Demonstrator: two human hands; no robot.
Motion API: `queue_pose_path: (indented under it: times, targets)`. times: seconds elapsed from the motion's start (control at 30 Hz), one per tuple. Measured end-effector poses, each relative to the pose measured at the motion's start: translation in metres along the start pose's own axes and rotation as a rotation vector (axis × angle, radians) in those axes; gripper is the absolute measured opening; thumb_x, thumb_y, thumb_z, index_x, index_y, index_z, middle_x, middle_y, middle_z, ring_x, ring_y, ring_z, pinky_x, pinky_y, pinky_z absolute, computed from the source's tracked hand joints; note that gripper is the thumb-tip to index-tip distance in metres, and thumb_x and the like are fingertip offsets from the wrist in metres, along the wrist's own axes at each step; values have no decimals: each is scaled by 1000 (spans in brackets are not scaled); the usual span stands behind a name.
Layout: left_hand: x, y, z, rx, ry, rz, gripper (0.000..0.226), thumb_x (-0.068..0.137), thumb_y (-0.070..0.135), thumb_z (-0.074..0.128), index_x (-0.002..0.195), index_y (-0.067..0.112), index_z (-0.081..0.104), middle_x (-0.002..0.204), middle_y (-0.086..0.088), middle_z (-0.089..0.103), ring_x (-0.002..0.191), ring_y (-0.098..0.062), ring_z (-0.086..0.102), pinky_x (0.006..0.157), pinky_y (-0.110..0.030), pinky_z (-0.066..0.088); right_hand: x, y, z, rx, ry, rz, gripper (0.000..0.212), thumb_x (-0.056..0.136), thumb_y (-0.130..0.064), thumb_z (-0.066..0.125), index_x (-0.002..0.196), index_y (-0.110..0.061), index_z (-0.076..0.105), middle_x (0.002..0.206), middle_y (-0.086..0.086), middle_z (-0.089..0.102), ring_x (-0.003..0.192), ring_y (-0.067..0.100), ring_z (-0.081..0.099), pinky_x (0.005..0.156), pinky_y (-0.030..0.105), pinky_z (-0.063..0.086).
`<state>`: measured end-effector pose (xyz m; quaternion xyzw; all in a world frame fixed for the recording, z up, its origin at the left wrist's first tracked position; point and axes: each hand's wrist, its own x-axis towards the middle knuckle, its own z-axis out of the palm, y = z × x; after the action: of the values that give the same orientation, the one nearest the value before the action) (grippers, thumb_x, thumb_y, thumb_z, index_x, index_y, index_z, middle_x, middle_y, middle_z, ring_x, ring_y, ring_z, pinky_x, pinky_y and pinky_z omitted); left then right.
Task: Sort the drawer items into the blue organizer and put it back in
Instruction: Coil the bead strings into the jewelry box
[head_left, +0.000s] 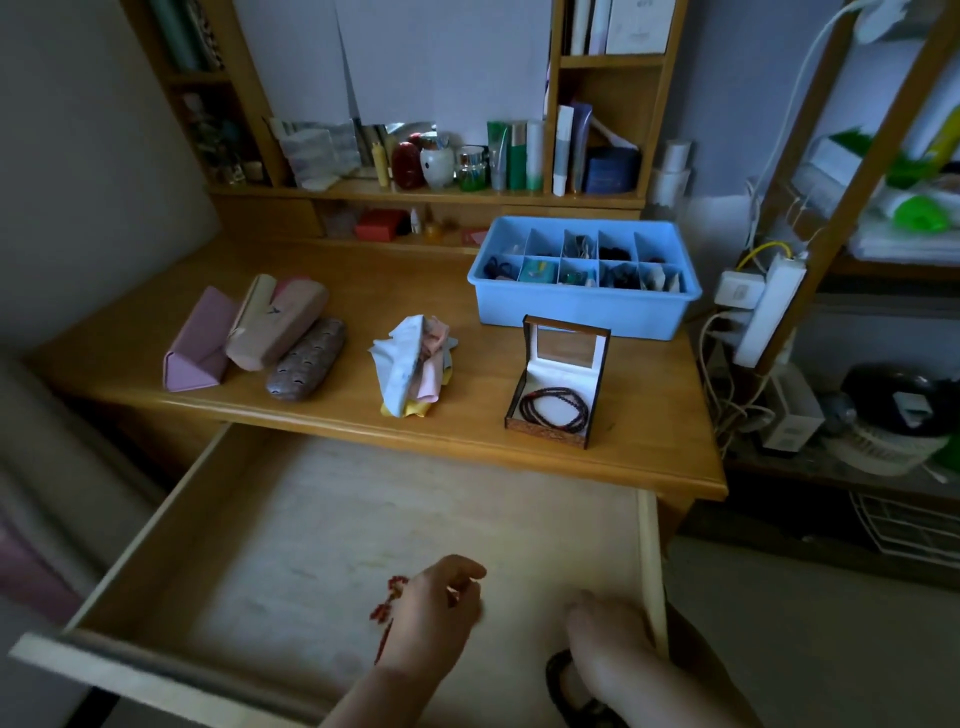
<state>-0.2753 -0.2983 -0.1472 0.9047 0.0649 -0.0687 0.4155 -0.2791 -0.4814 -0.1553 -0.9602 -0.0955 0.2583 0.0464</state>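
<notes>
A red beaded string (387, 605) is held in the left hand (434, 610) inside the open drawer (332, 519); a dark bracelet (558, 686) is covered by the right hand (605, 636), grip unclear. The part-filled blue organizer (584, 306) is left on the counter (322, 415), not yet returned.

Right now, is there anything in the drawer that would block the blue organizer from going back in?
Only the hands. The drawer looks bare except the left hand with red beads and the right hand. The blue organizer sits on the desk.
</notes>
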Motion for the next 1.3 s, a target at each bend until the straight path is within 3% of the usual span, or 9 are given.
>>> queue_pose_path:
  times: [0.1, 0.2, 0.33, 0.5, 0.73, 0.9, 1.07, 1.2, 1.3]
  targets:
    - [-6, 1, -4, 35, -12, -7, 22, 87, 18, 59, 83, 40, 60, 74, 18, 63, 68, 19, 54, 55, -1, 40, 0, 2, -5, 113, 12, -3, 25, 94, -24, 48, 116, -19, 59, 124, 4, 60, 116, 26, 56, 93, 29, 46]
    - [-9, 7, -5, -33, -146, 19, 21, 85, 18, 60, 92, 37, 62, 86, 16, 67, 73, 7, 61, 62, -5, 46, -10, 3, -20, 464, 78, 0, 4, 84, -31, 64, 87, -28, 64, 95, -8, 67, 92, 11, 62, 80, 24, 49]
    - [-13, 23, 1, -101, -382, 159, 23, 80, 18, 66, 93, 37, 62, 92, 18, 67, 85, 4, 61, 74, -9, 45, -19, -2, -40, 639, 275, -121, 10, 83, -29, 66, 75, -30, 62, 75, -12, 63, 73, 1, 58, 65, 16, 44]
    - [-9, 35, -10, -263, -63, 84, 24, 87, 9, 61, 68, 24, 60, 47, 11, 53, 45, -2, 46, 52, -24, 42, -27, -4, -65, 1251, 233, -154, 17, 94, -18, 54, 78, -16, 56, 58, -5, 52, 59, 11, 59, 70, 29, 51]
    - [19, 12, -103, -852, 304, -260, 11, 93, 9, 56, 87, 13, 64, 56, 2, 42, 48, -10, 40, 52, -28, 49, -20, 29, -83, 778, 422, -19, 17, 83, -15, 68, 75, -27, 59, 73, -12, 67, 70, -2, 62, 57, 14, 43]
    - [32, -29, -156, -1157, 506, -414, 13, 96, 11, 49, 96, 15, 61, 63, 0, 37, 44, -9, 33, 55, -27, 39, -11, 59, -78, 1402, 657, 251, 9, 88, -11, 61, 85, -19, 64, 86, 2, 64, 69, 17, 58, 58, 29, 47]
    - [30, -60, -181, -1308, 507, -505, 11, 96, 17, 50, 97, 19, 61, 61, 3, 37, 45, -7, 31, 70, -26, 48, -12, 65, -80, 2318, 392, 318, 19, 96, -22, 49, 81, -11, 52, 78, 7, 55, 82, 24, 59, 83, 42, 46]
    - [30, -52, -177, -1301, 434, -471, 27, 93, 32, 54, 120, 32, 59, 41, 7, 31, 40, -9, 28, 65, -28, 42, -18, 47, -88, 2387, 215, 127, 33, 88, -24, 54, 57, -14, 46, 50, 0, 39, 53, 18, 50, 69, 39, 46]
    - [29, -40, -173, -1213, 420, -456, 45, 73, 68, 60, 62, 26, 47, 37, 7, 27, 30, -9, 26, 48, -26, 26, -18, 35, -97, 2362, 210, 43, 23, 75, -23, 59, 55, -17, 49, 45, -5, 31, 37, 12, 33, 59, 30, 36]
